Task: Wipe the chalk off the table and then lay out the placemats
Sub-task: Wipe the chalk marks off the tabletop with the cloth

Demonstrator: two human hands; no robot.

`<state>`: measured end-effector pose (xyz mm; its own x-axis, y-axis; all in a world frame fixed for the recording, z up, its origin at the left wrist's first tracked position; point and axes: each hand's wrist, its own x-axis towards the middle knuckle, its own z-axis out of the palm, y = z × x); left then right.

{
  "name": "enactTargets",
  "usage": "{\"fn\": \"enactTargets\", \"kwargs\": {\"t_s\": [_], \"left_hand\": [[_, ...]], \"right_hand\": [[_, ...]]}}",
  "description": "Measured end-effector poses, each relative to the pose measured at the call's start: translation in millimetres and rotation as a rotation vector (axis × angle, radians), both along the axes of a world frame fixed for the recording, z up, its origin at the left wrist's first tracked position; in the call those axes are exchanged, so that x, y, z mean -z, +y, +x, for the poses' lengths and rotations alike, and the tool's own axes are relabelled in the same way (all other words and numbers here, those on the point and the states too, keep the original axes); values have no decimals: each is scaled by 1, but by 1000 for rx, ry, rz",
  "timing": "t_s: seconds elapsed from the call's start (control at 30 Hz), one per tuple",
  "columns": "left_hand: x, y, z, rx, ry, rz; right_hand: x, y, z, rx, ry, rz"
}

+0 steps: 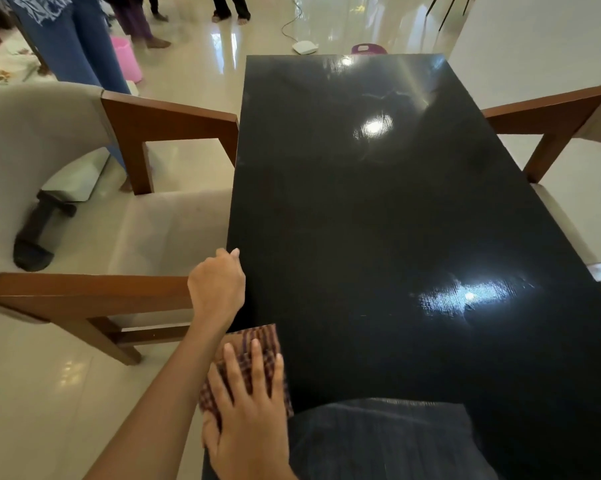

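Cloth (249, 368), checked in brown and dark stripes, lies flat on the near left corner of the black table (378, 209), low in the frame. The right hand (247, 414) presses down on it with straight, spread fingers, palm flat, covering the cloth's nearer half. Just above it, at the table's left edge, the left hand (217, 284) has its fingers curled over the rim, the thumb tip showing at the top; whether they clamp the edge tightly cannot be told. The tabletop is glossy and throws back bright patches of light near the middle and toward the lower right; faint pale smears show in the upper part, too dim to name. A dark ribbed mat (389, 441) lies at the bottom centre of the frame, on the table's near end, touching the cloth's right edge. An armchair (84, 209) with wooden arms and pale cushions stands at the left, and another chair (555, 126) stands at the right edge. In the upper left a pink bucket (127, 62) stands on the shiny floor beside standing people's legs (81, 50); its contents are hidden from this angle. A dark sandal (32, 252) lies under the left armchair.
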<state>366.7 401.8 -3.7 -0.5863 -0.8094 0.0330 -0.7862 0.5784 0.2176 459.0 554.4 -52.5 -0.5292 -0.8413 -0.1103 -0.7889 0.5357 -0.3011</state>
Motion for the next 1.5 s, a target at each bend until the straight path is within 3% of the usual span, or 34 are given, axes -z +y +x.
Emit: {"fn": "enactTargets", "kwargs": {"t_s": [0.23,0.37,0.53,0.8,0.97,1.17,1.33,1.5], "left_hand": [[-1,-1,-30,-99,-225,64],[-3,-5,-35,-127,-290,82],[-5,-2,-45,-103,-385,104],[-2,-4,-49,-60,-452,53],[3,-13,-37,31,-440,66],[0,-22,-27,-4,-298,240],[-3,-30,-24,22,-272,350],[-2,-27,-19,71,-312,336]], "right_hand": [[6,8,-4,-142,-25,28],[5,46,-30,-58,13,36],[10,128,-69,114,126,-114],[9,233,-120,195,190,124],[4,225,-120,-7,203,149],[1,166,-90,-293,188,77],[-2,118,-68,-449,126,104],[0,86,-50,-547,74,102]]}}
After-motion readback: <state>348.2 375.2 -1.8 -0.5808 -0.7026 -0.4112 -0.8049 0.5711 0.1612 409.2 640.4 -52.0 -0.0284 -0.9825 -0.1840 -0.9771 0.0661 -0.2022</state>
